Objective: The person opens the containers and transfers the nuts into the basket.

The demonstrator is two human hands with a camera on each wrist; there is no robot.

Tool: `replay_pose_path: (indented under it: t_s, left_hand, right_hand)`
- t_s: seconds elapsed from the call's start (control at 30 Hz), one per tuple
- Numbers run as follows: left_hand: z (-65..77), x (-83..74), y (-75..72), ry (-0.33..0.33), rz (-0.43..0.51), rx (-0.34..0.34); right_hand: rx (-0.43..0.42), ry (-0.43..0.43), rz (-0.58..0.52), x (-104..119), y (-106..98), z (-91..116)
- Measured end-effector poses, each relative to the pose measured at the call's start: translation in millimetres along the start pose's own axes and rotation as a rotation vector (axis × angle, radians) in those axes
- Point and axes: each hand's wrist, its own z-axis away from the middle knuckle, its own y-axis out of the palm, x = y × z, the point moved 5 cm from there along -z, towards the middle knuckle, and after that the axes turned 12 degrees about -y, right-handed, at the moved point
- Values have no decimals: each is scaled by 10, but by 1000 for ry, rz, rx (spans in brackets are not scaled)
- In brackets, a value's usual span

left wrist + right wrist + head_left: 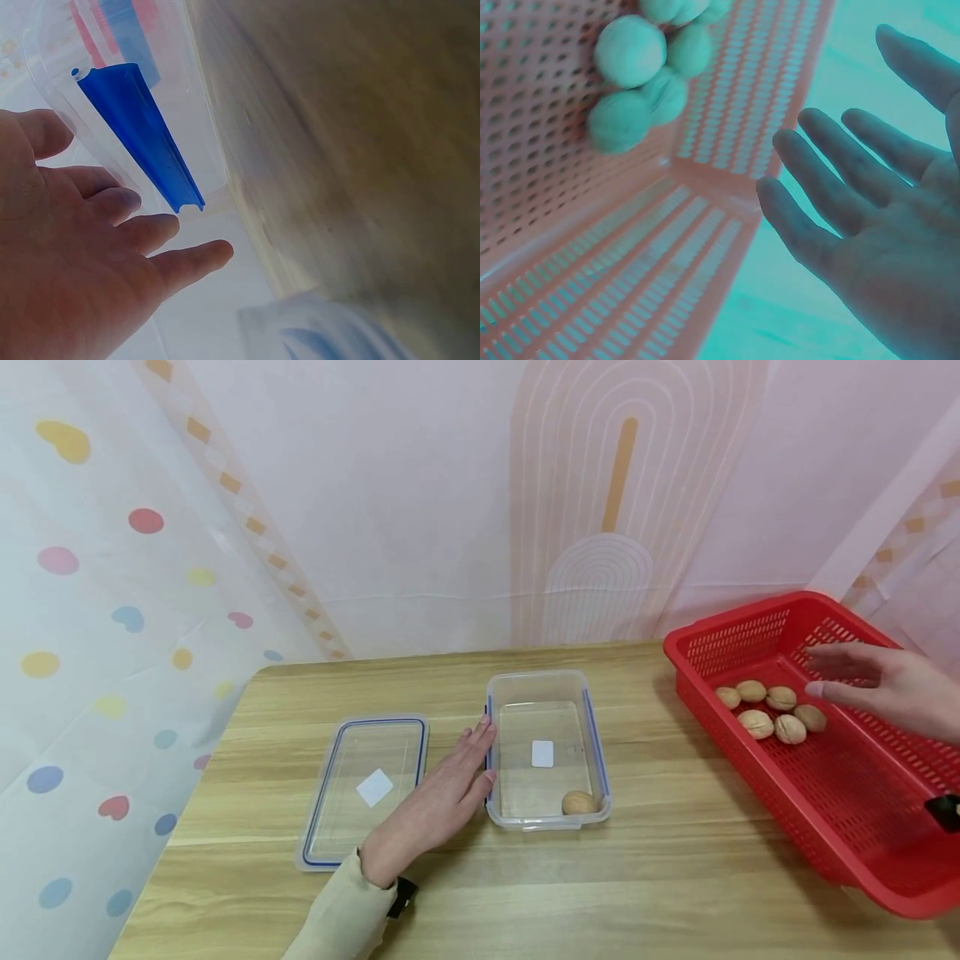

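A clear plastic food container (pixel 525 793) with blue side clips stands on the table, and one walnut (pixel 579 802) lies in its near right corner. My left hand (pixel 442 797) touches the container's left side with fingers extended; the blue clip (pixel 142 135) shows beside those fingers in the left wrist view. To the right, my right hand (pixel 888 685) hovers over a red plastic basket (pixel 847 777), fingers stretched out and holding nothing. Several walnuts (pixel 780 698) are grouped at the basket's far left end, just left of that hand; the right wrist view shows the walnuts (pixel 630 52) too.
The container's clear lid (pixel 345 793), with a blue seal and a white sticker, lies left of the container, partly behind my left hand. Bare wooden table (pixel 637 877) shows between container and basket. A patterned curtain (pixel 420 510) hangs along the back and left.
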Motion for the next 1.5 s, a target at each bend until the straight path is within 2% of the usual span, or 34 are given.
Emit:
replay_pose_path:
  t_s: [0.37,0.57,0.77,0.93,1.13,1.5]
  left_hand:
    - [4,8,2,-12,-15,8]
    - [5,10,3,-13,-14,8]
    - [9,9,1,-21,-8,13]
    - [13,15,7,-27,-7,11]
    - [12,13,9,-16,0,0]
    - [8,2,1,-5,-1,7]
  right_hand:
    - [-168,27,-12,433,-70,140]
    - [-286,-7,-92,729,-96,266]
    - [-382,-104,-160,977,-65,396]
    - [-383,-153,-212,1159,2,458]
    - [-333,-203,-242,1349,126,508]
    - [-336,-375,-140,1757,389,571]
